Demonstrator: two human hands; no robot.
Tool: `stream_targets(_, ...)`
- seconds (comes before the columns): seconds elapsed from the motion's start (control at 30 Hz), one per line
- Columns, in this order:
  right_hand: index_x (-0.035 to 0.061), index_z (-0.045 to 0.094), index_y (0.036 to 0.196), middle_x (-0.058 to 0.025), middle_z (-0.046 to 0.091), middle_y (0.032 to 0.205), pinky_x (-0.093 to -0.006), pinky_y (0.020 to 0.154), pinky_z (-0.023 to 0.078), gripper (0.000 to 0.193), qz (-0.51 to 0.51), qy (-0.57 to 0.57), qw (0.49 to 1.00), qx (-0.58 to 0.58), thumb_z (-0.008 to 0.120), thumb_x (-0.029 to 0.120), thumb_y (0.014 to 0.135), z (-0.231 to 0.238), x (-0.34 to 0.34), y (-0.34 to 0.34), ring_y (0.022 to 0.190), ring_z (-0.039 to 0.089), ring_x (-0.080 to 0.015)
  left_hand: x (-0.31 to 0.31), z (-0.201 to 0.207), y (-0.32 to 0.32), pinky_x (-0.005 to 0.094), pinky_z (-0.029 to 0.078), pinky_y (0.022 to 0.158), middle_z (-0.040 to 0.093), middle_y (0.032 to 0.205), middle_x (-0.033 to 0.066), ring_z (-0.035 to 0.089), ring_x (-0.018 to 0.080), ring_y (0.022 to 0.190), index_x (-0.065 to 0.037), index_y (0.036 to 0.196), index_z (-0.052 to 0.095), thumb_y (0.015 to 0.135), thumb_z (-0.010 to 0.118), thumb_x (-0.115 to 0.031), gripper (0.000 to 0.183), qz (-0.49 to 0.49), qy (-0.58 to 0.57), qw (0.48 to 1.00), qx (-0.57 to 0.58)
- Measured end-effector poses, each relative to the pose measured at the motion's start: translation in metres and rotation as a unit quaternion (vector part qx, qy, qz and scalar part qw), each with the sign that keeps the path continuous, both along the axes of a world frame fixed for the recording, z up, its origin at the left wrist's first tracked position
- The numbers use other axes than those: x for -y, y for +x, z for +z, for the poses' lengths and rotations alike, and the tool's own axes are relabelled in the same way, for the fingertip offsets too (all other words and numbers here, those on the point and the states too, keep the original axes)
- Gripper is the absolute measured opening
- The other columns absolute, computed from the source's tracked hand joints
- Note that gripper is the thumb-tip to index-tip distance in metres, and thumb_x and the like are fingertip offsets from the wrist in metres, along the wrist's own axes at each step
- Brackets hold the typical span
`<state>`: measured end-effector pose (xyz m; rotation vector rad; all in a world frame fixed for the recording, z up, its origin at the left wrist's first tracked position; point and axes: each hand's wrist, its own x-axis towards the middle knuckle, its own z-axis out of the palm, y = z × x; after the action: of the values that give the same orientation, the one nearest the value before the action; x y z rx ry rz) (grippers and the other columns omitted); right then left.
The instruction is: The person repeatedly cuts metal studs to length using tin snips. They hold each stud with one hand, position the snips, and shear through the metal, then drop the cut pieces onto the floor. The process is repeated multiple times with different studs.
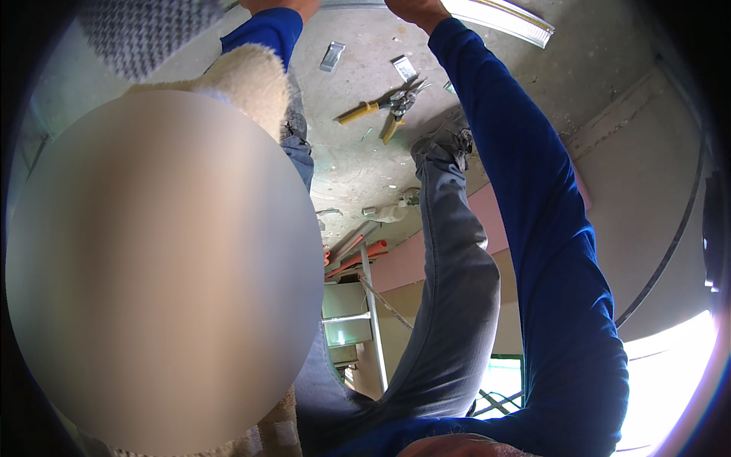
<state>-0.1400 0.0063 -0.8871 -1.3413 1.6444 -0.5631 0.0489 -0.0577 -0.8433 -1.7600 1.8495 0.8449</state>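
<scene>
Both my arms, in blue sleeves, stretch to the upper edge of the head view. My left hand (288,6) shows only its wrist side, with the fingers beyond the edge. My right hand (417,11) is likewise cut off, so its fingers are hidden. A long, pale metal profile (509,18) lies along the top, running behind or beside both hands; whether either one grips it cannot be seen. On the concrete floor below them lie tin snips (396,105) with yellow handles, blades apart. Two small metal pieces, one (332,56) nearer my left hand and another (404,69) by the snips, rest there too.
A perforated grey sheet (148,34) is at the upper left. My grey-trousered leg and shoe (442,141) stand beside the snips. Red pipes (358,259) and a metal ladder-like frame (371,320) are farther down. A dark cable (674,259) hangs at right. A blurred round patch covers the lower left.
</scene>
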Motion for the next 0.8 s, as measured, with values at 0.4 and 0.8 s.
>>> stream_targets(0.4, 0.0008, 0.067, 0.104, -0.0260, 0.073, 0.092, -0.0492, 0.078, 0.055, 0.023, -0.013, -0.041, 0.999, -0.018, 0.066, 0.023, 0.096, -0.011, -0.004, 0.002, 0.089, 0.070, -0.0444, 0.001, 0.003, 0.001, 0.0540, 0.051, 0.101, 0.071, 0.124, 0.0227, 0.065, 0.0435, 0.119, -0.003, 0.116, 0.074, 0.094, 0.068, -0.047, 0.049, -0.006, 0.003, 1.000, -0.009)
stream_targets(0.8, 0.0003, 0.067, 0.105, -0.0258, 0.072, 0.090, -0.0481, 0.077, 0.054, 0.025, -0.021, -0.012, 1.000, -0.002, 0.067, 0.022, 0.094, -0.008, -0.004, 0.001, 0.087, 0.070, -0.0430, 0.001, 0.001, 0.000, 0.0538, 0.051, 0.101, 0.071, 0.126, 0.0211, 0.064, 0.0424, 0.121, -0.004, 0.120, 0.072, 0.094, 0.069, -0.048, 0.051, 0.007, 0.016, 1.000, 0.009)
